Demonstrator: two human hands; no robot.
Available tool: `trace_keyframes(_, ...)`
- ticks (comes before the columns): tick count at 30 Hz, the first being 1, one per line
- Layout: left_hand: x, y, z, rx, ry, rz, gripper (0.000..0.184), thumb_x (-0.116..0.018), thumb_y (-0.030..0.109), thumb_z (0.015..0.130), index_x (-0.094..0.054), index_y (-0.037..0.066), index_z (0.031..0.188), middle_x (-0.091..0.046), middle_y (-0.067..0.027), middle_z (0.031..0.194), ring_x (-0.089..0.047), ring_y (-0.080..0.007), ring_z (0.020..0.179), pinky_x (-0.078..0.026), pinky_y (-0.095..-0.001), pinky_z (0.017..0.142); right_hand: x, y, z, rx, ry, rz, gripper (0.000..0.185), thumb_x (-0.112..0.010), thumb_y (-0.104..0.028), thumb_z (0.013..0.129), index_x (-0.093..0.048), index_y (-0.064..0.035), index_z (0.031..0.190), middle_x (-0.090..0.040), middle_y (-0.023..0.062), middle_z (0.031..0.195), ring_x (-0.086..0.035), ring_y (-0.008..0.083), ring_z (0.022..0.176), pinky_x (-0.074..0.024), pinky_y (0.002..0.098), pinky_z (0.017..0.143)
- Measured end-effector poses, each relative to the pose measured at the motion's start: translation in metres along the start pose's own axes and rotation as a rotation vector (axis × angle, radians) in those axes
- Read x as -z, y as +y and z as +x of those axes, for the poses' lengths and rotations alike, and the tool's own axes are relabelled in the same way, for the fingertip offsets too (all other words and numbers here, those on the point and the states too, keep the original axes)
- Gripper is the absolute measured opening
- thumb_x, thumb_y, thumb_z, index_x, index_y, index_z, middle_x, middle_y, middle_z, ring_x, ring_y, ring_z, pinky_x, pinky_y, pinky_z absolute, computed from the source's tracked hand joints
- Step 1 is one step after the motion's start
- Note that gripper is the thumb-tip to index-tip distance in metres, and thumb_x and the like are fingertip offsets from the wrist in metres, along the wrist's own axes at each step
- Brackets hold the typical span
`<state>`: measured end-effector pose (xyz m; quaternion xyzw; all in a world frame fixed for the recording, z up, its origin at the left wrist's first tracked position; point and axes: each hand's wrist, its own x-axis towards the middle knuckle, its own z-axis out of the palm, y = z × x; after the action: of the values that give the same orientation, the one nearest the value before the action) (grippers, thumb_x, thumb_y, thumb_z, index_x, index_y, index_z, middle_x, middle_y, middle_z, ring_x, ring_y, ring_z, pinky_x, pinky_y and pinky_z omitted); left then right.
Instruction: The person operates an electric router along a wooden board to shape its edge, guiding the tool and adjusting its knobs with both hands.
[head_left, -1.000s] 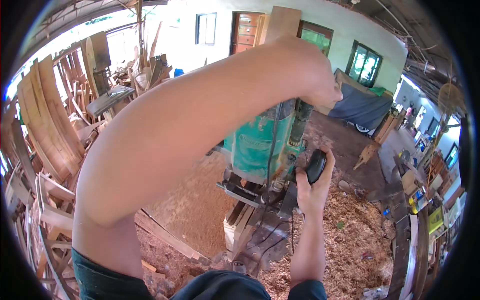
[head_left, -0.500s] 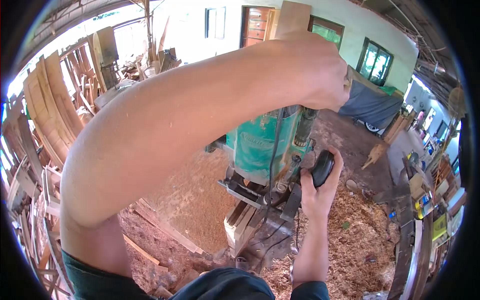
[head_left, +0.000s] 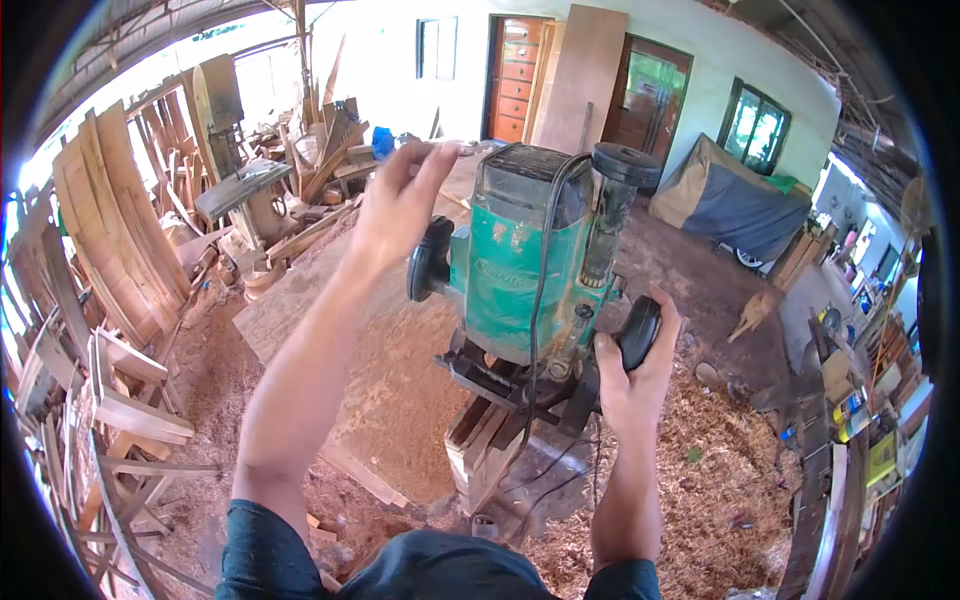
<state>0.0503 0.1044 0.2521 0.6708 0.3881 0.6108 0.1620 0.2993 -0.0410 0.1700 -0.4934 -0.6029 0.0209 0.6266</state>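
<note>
A green plunge router point(head_left: 510, 280) with a dark top stands in front of me over narrow wooden pieces point(head_left: 485, 450). My right hand point(head_left: 640, 375) is wrapped round its right black side handle point(head_left: 640, 332). To the upper left of the router, my left hand point(head_left: 395, 210) is raised with nothing in it, its fingers partly bent and apart. Just below that hand is the left black side handle point(head_left: 430, 260), which it does not grip. A round black knob point(head_left: 626, 163) tops the column at the router's right, and a black cord point(head_left: 545, 270) hangs down its front.
A large dusty board point(head_left: 385, 400) lies beneath at the left. Wood shavings point(head_left: 690, 480) cover the ground at right. Planks point(head_left: 115, 210) lean at far left, near a machine with a flat table point(head_left: 245, 190). A covered vehicle point(head_left: 735, 205) stands at the back right.
My left hand has let go of the knob area at the router's top right and swung left, uncovering the router's top. My right hand stays on its handle.
</note>
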Motion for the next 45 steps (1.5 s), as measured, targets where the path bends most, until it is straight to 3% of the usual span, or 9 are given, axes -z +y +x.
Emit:
trace_keyframes(3, -0.008, -0.047, -0.032, 0.141, -0.103, -0.201, 0.051, -0.058, 0.049, 0.096, -0.061, 0.001, 0.114, -0.061, -0.0017, 0.084, -0.058, -0.0104, 0.077, -0.048, -0.0260, 0.070, 0.001, 0.007, 0.002, 0.059, 0.036, -0.017, 0.055, -0.066, -0.009, 0.086, -0.042, -0.0050, 0.135, -0.060, 0.0062, 0.084, -0.057, 0.0130, 0.066, -0.0477, 0.0281, 0.062)
trace_keyframes(6, -0.012, -0.049, -0.048, 0.293, -0.159, -0.383, 0.039, -0.061, 0.042, 0.096, -0.061, 0.006, 0.110, -0.058, 0.0022, 0.082, -0.053, -0.0054, 0.067, -0.044, -0.0225, 0.059, 0.013, -0.002, 0.010, -0.109, -0.038, 0.024, 0.043, -0.067, -0.017, 0.088, -0.052, -0.0037, 0.126, -0.060, 0.0049, 0.081, -0.055, 0.0122, 0.070, -0.0467, 0.0273, 0.065)
trace_keyframes(13, -0.021, -0.075, -0.061, 0.397, -0.169, -0.457, 0.053, -0.062, 0.051, 0.092, -0.062, 0.002, 0.113, -0.058, 0.0005, 0.082, -0.055, -0.0070, 0.070, -0.046, -0.0241, 0.060, 0.023, 0.002, 0.023, -0.037, -0.052, -0.056, 0.035, -0.068, -0.023, 0.090, -0.059, -0.0023, 0.117, -0.062, 0.0049, 0.080, -0.056, 0.0120, 0.072, -0.0462, 0.0282, 0.066)
trace_keyframes(18, -0.019, -0.070, -0.062, 0.411, -0.167, -0.395, 0.057, -0.063, 0.051, 0.090, -0.062, 0.002, 0.117, -0.059, 0.0000, 0.079, -0.054, -0.0075, 0.065, -0.045, -0.0247, 0.053, 0.025, 0.010, 0.019, -0.145, -0.030, 0.092, 0.042, -0.064, -0.031, 0.092, -0.059, 0.0017, 0.118, -0.063, 0.0053, 0.098, -0.055, 0.0122, 0.090, -0.0428, 0.0265, 0.080)
trace_keyframes(21, -0.019, -0.068, -0.065, 0.402, -0.151, -0.373, 0.054, -0.064, 0.049, 0.090, -0.062, 0.002, 0.118, -0.060, 0.0000, 0.079, -0.055, -0.0073, 0.065, -0.045, -0.0246, 0.052, 0.020, 0.020, 0.002, -0.321, 0.079, 0.125, 0.050, -0.059, -0.032, 0.097, -0.055, 0.0053, 0.130, -0.062, 0.0134, 0.121, -0.054, 0.0196, 0.115, -0.0364, 0.0317, 0.103)
trace_keyframes(22, -0.019, -0.068, -0.065, 0.391, -0.148, -0.371, 0.053, -0.065, 0.048, 0.090, -0.062, 0.002, 0.118, -0.061, 0.0000, 0.080, -0.055, -0.0073, 0.065, -0.045, -0.0246, 0.052, 0.022, 0.026, 0.007, -0.223, -0.009, 0.237, 0.049, -0.062, -0.037, 0.094, -0.059, 0.0052, 0.118, -0.062, 0.0051, 0.100, -0.054, 0.0124, 0.091, -0.0418, 0.0257, 0.081)
trace_keyframes(28, -0.020, -0.069, -0.066, 0.371, -0.139, -0.385, 0.049, -0.067, 0.044, 0.090, -0.064, 0.003, 0.116, -0.062, -0.0003, 0.080, -0.056, -0.0072, 0.065, -0.045, -0.0244, 0.052, 0.031, 0.021, 0.010, -0.182, -0.159, 0.172, 0.054, -0.062, -0.041, 0.093, -0.055, 0.0042, 0.123, -0.061, 0.0063, 0.101, -0.053, 0.0117, 0.091, -0.0425, 0.0257, 0.078)
trace_keyframes(34, -0.020, -0.066, -0.064, 0.419, -0.157, -0.392, 0.046, -0.066, 0.043, 0.091, -0.064, 0.004, 0.115, -0.063, -0.0006, 0.079, -0.056, -0.0074, 0.064, -0.045, -0.0245, 0.052, 0.009, 0.009, -0.002, -0.239, -0.005, 0.216, 0.059, -0.062, -0.036, 0.093, -0.044, 0.0014, 0.135, -0.058, 0.0067, 0.105, -0.054, 0.0139, 0.091, -0.0452, 0.0278, 0.081)
trace_keyframes(45, -0.018, -0.060, -0.063, 0.442, -0.132, -0.339, 0.042, -0.067, 0.035, 0.088, -0.064, 0.002, 0.114, -0.064, -0.0031, 0.079, -0.059, -0.0101, 0.065, -0.048, -0.0263, 0.054, 0.000, 0.020, -0.002, -0.193, 0.007, 0.184, 0.054, -0.059, -0.019, 0.090, -0.043, -0.0007, 0.137, -0.050, 0.0086, 0.120, -0.048, 0.0161, 0.104, -0.0404, 0.0305, 0.093)
